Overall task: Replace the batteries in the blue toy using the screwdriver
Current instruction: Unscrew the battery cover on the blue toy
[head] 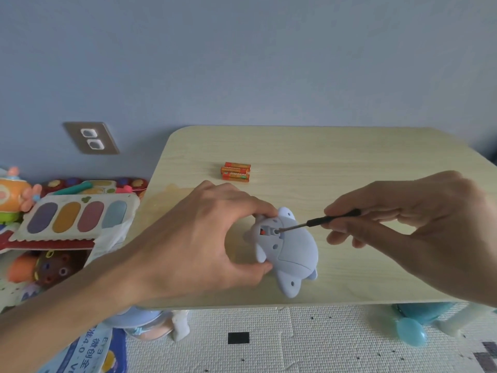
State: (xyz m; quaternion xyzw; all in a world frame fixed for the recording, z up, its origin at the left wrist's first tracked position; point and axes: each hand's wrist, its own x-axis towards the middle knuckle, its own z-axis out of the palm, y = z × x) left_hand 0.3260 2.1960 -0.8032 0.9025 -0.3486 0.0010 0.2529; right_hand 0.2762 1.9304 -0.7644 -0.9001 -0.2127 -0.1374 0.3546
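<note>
The pale wooden tabletop (349, 157) carries orange batteries (235, 171) beyond the left hand (204, 238) and a blue toy (290, 254) beside it.

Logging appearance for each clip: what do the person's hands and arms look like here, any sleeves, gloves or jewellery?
Both hands are bare: no gloves, rings or watch show on the left hand or the right hand. The left forearm is uncovered down to the frame edge, with no sleeve in view. Only the right wrist shows, also uncovered.

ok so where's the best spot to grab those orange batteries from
Pinch the orange batteries across their long sides, coming from above. They lie flat, side by side on the table, beyond the blue toy, with open space around them. Both hands are busy now.
</note>
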